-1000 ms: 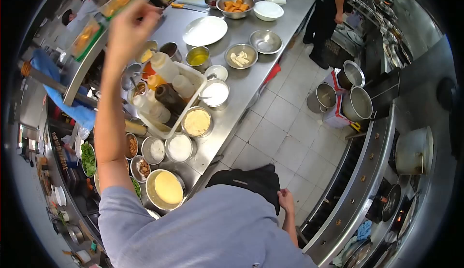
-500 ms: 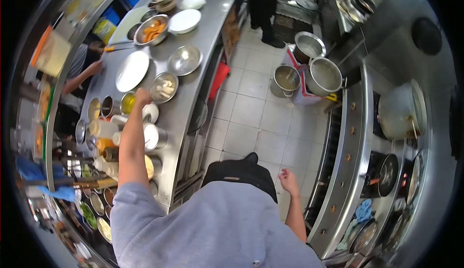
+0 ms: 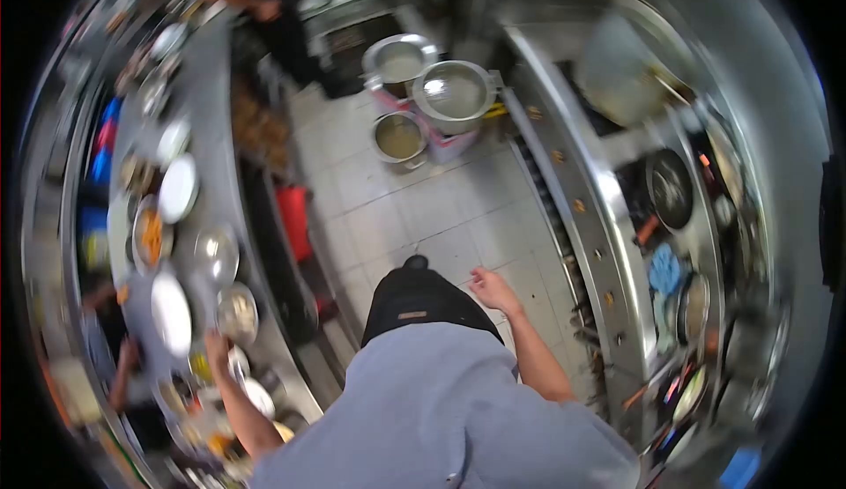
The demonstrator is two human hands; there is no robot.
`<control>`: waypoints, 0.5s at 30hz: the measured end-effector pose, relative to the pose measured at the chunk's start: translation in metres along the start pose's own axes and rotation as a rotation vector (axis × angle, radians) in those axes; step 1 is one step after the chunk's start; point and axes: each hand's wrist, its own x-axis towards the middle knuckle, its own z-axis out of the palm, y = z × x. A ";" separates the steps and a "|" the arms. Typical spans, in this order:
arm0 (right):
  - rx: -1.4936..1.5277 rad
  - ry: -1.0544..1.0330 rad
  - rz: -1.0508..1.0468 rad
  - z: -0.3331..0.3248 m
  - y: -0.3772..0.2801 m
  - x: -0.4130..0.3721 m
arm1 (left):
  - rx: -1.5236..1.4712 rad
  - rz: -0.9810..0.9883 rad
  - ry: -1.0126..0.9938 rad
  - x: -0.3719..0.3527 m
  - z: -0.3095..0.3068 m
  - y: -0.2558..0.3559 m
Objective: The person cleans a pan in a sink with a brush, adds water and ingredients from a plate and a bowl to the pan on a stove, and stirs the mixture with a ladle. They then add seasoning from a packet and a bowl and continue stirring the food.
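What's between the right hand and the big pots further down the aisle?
Only bare floor tiles lie between the right hand and the big pots. The head view, though blurred, shows nothing standing there.

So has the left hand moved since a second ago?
Yes. The left hand came down from the upper shelf to the counter, now beside the steel bowl next to the white plate.

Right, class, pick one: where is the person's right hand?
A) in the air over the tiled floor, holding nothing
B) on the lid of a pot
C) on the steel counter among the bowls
A: the right hand hangs open above the floor tiles, with nothing in it.
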 end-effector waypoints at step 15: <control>0.586 0.279 -0.033 -0.125 -0.102 -0.024 | 0.066 0.471 -1.168 -0.099 0.455 0.412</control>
